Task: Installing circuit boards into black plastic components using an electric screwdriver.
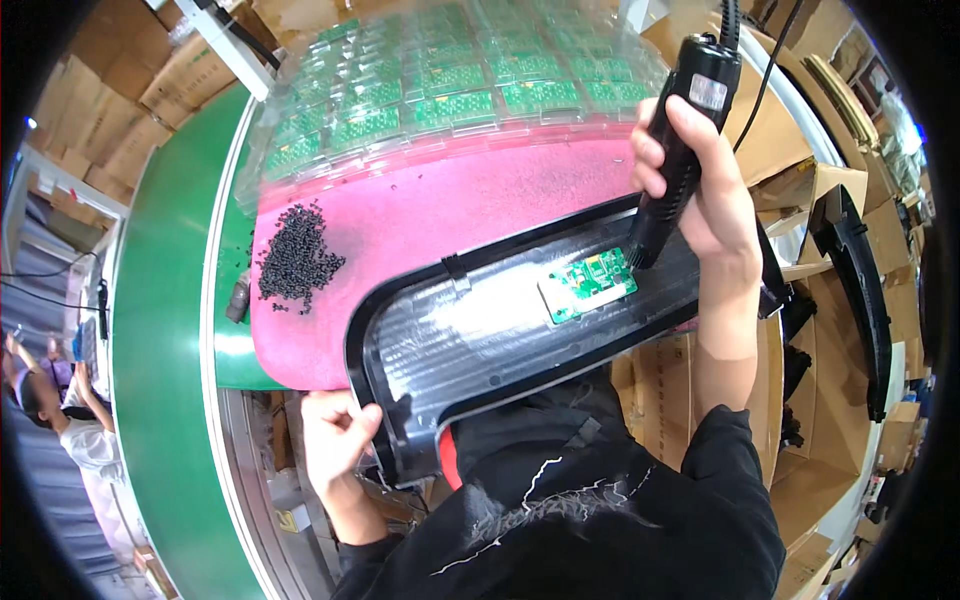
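Right hand: (712, 200) fingers wrapped round a corded black tool (680, 150), thumb along its near side, the tool held tilted with its tip downward
Tool tip: at the right end of the green circuit board (590, 285) — whether it touches, I cannot tell
Circuit board: lying in the long black shell (480, 350), toward its right part
Left hand: (335, 435) at the shell's left end, thumb against the rim, fingers curled; whether they pinch it, I cannot tell
Shell: partly over the pink mat (420, 200), its near side toward the person's body
Small black parts: (297, 258) a loose heap on the mat, left of the shell
Clear trays: (440, 130) beyond, bearing rows of green boards
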Demonstrator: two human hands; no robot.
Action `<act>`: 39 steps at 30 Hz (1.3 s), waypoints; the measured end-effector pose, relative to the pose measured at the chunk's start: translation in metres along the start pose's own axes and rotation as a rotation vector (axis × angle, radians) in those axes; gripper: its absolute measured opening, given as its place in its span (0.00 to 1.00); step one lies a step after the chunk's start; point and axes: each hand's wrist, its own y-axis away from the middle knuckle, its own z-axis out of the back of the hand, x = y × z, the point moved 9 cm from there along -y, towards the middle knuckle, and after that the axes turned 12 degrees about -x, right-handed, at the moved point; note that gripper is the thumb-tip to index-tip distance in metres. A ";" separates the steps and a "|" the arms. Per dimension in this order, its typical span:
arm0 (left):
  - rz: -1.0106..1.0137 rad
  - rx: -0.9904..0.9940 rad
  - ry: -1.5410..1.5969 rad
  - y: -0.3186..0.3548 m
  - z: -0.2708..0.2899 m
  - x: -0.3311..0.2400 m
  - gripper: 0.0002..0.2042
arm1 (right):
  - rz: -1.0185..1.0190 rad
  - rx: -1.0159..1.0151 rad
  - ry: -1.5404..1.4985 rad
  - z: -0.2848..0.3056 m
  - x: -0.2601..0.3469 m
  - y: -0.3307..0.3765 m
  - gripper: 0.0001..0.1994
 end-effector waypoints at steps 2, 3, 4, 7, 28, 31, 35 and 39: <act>-0.015 0.032 -0.065 0.009 -0.005 0.005 0.23 | -0.110 -0.043 -0.239 0.015 -0.005 -0.011 0.10; -0.015 -0.001 -0.044 0.018 -0.002 0.015 0.24 | -0.132 -0.155 -0.330 0.029 -0.009 -0.015 0.10; -0.017 -0.033 -0.023 0.022 -0.001 0.028 0.26 | -0.154 -0.267 -0.420 0.042 -0.011 -0.016 0.09; 0.215 -0.022 0.458 0.040 -0.032 0.044 0.31 | -0.183 -0.275 -0.441 0.062 -0.017 -0.020 0.12; -0.383 -1.011 1.234 0.159 0.184 0.002 0.28 | 0.638 -0.436 0.869 0.305 0.185 0.056 0.22; -0.341 -1.161 1.053 0.151 0.202 -0.001 0.22 | 0.351 -0.596 1.572 0.376 0.204 0.082 0.20; -0.331 -1.328 1.161 0.146 0.248 0.044 0.15 | 0.294 -0.464 1.803 0.534 0.160 0.075 0.29; -0.403 -1.336 1.377 0.135 0.303 0.080 0.23 | 0.461 -0.382 1.967 0.546 0.144 0.115 0.38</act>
